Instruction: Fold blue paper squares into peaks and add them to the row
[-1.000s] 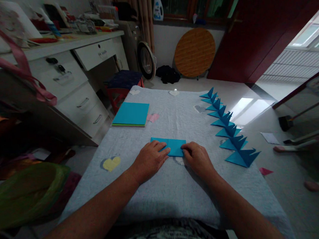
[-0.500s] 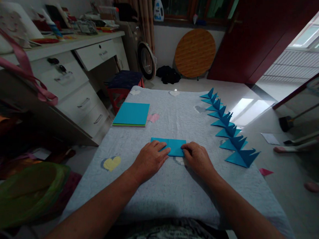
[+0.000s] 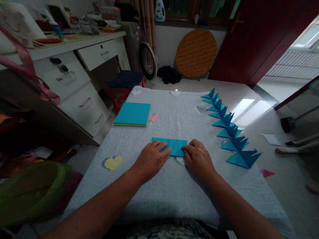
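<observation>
Blue paper, folded into a flat rectangle (image 3: 170, 146), lies on the grey cloth-covered surface (image 3: 164, 184) directly under the fingertips of both hands. The left hand (image 3: 151, 159) rests palm down, fingers stretched out and pressing flat on the near left part of the rectangle, not gripping it. The right hand (image 3: 199, 159) sits at the rectangle's right end with its fingers curled in against the edge of the paper; whether it pinches the paper or only presses on it cannot be told. The two hands are close together, with a strip of the blue paper showing between them and beyond their fingertips.

Further away from the left hand, up and to its left, a neat stack of blue square sheets (image 3: 132, 114) lies on the surface, with a greenish sheet showing at its bottom edge. Just beside that stack is a small pink heart patch (image 3: 154, 117) on the cloth, and near the left forearm is a yellow heart patch (image 3: 113, 162).

To the right of the right hand runs a row of folded blue paper triangles (image 3: 229, 129), overlapping one another in a line along the right edge of the surface, from just beside the right hand to the far end. Beyond the left hand, off the surface, stands a white desk with drawers (image 3: 82, 74).
</observation>
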`<state>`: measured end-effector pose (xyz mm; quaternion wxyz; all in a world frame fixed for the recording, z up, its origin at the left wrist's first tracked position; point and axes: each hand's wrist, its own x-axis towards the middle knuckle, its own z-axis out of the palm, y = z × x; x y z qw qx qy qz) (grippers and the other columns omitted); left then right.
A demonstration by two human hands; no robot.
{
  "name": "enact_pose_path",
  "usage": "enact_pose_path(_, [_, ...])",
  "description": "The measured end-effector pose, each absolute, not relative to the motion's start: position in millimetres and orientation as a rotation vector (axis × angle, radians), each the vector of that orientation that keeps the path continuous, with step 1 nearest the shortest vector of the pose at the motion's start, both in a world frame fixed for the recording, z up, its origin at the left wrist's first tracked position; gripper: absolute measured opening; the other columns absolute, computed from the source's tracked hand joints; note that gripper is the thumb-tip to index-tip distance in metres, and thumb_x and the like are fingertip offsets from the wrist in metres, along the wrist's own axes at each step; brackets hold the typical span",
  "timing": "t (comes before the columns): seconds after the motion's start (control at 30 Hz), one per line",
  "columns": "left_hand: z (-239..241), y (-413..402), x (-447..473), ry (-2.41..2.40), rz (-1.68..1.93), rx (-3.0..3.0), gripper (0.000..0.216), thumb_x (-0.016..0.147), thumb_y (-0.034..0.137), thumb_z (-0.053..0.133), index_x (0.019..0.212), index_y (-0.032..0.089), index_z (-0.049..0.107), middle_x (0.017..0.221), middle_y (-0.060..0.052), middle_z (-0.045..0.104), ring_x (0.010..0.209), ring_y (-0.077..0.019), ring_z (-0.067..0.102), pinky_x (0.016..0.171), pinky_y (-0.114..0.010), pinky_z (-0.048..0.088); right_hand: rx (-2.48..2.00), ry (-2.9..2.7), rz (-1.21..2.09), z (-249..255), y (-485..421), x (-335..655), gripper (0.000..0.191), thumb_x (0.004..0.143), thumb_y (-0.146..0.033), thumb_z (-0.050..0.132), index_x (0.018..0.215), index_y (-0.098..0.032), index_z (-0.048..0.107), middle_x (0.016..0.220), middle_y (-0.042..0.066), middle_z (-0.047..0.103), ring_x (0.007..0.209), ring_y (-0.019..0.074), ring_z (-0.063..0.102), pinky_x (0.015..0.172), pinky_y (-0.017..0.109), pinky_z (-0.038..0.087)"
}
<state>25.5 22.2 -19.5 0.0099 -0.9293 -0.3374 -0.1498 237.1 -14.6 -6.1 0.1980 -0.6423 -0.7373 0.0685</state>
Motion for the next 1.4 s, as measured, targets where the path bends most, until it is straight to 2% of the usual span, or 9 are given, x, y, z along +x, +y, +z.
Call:
enact_pose_path(0.1, [-20.5, 21.6, 26.0, -1.051, -0.452, -2.892, 0.023, 0.097, 0.026, 0.057, 0.117, 0.020, 0.067, 0.120, -0.008, 0.066, 0.101, -0.0252, 0.058, 0.084, -0.040, 0.051, -1.697, -2.173, 0.031, -4.7, -18.2, 231.7, 0.021, 0.091, -0.017, 0.055, 0.086, -0.018, 0.075, 0.101, 0.011, 0.066, 0.094, 0.0256, 0.058, 0.087, 0.040, 0.046])
enact_pose_path(0.27, [-16.0, 19.9, 27.6, -1.057, -0.378, -2.895, 0.025, 0.098, 0.026, 0.054, 0.118, 0.019, 0.066, 0.118, -0.009, 0.067, 0.102, -0.0251, 0.058, 0.085, -0.040, 0.050, -1.528, -2.354, 0.059, -7.8, -23.6, 221.6, 0.026, 0.097, -0.022, 0.049, 0.109, -0.013, 0.070, 0.123, 0.014, 0.065, 0.114, 0.0272, 0.058, 0.105, 0.044, 0.043])
enact_pose_path(0.4, [-12.7, 18.2, 28.5, -1.070, -0.326, -2.899, 0.023, 0.098, 0.025, 0.053, 0.115, 0.018, 0.067, 0.119, -0.009, 0.067, 0.103, -0.0252, 0.058, 0.085, -0.040, 0.051, -1.456, -2.457, 0.175, -9.4, -26.9, 217.7, 0.046, 0.098, -0.029, 0.047, 0.138, -0.007, 0.052, 0.146, 0.018, 0.052, 0.136, 0.0292, 0.045, 0.115, 0.047, 0.036])
enact_pose_path(0.5, [-11.5, 17.6, 28.1, -1.091, -0.311, -2.893, 0.023, 0.097, 0.025, 0.055, 0.115, 0.018, 0.067, 0.121, -0.008, 0.067, 0.104, -0.0262, 0.058, 0.085, -0.041, 0.052, -1.459, -2.507, 0.249, -9.6, -28.4, 217.6, 0.059, 0.097, -0.037, 0.050, 0.146, -0.005, 0.043, 0.154, 0.021, 0.041, 0.145, 0.0303, 0.035, 0.117, 0.048, 0.034])
enact_pose_path(0.77, [-11.8, 13.5, 24.0, -1.138, -0.274, -2.896, 0.030, 0.096, 0.023, 0.057, 0.125, 0.018, 0.064, 0.131, -0.010, 0.064, 0.113, -0.0269, 0.060, 0.093, -0.042, 0.052, -1.516, -2.550, 0.247, -6.8, -28.6, 216.2, 0.067, 0.096, -0.047, 0.052, 0.146, -0.003, 0.044, 0.155, 0.023, 0.038, 0.146, 0.0331, 0.033, 0.118, 0.049, 0.033])
enact_pose_path(0.93, [-18.7, -0.8, 25.9, -1.192, -0.238, -2.860, 0.052, 0.093, 0.040, 0.061, 0.136, 0.011, 0.056, 0.144, -0.018, 0.054, 0.133, -0.0335, 0.050, 0.107, -0.046, 0.044, -1.504, -2.537, 0.191, -4.4, -27.9, 213.8, 0.067, 0.096, -0.051, 0.052, 0.143, -0.004, 0.049, 0.152, 0.024, 0.042, 0.143, 0.0343, 0.038, 0.118, 0.048, 0.034])
enact_pose_path(1.13, [-20.5, -6.0, 22.5, -1.224, -0.187, -2.850, 0.060, 0.097, 0.051, 0.049, 0.144, 0.013, 0.048, 0.151, -0.020, 0.046, 0.138, -0.0335, 0.046, 0.110, -0.046, 0.039, -1.502, -2.540, 0.156, -5.1, -25.4, 214.1, 0.065, 0.096, -0.055, 0.049, 0.141, -0.008, 0.051, 0.150, 0.021, 0.046, 0.140, 0.0333, 0.041, 0.115, 0.049, 0.037])
enact_pose_path(1.23, [-15.7, -1.4, 18.8, -1.249, -0.131, -2.850, 0.063, 0.097, 0.056, 0.047, 0.144, 0.014, 0.048, 0.151, -0.021, 0.045, 0.139, -0.0330, 0.045, 0.111, -0.045, 0.038, -1.503, -2.551, 0.137, -4.7, -24.4, 213.5, 0.065, 0.097, -0.058, 0.046, 0.141, -0.011, 0.053, 0.149, 0.021, 0.047, 0.139, 0.0336, 0.042, 0.113, 0.049, 0.037])
enact_pose_path(1.4, [-7.5, 10.4, 15.8, -1.291, -0.064, -2.793, 0.053, 0.096, 0.047, 0.053, 0.134, 0.010, 0.055, 0.148, -0.022, 0.048, 0.137, -0.0334, 0.046, 0.107, -0.044, 0.041, -1.537, -2.579, 0.134, -3.6, -24.1, 212.3, 0.063, 0.097, -0.057, 0.044, 0.143, -0.014, 0.051, 0.150, 0.020, 0.046, 0.139, 0.0342, 0.041, 0.112, 0.049, 0.038])
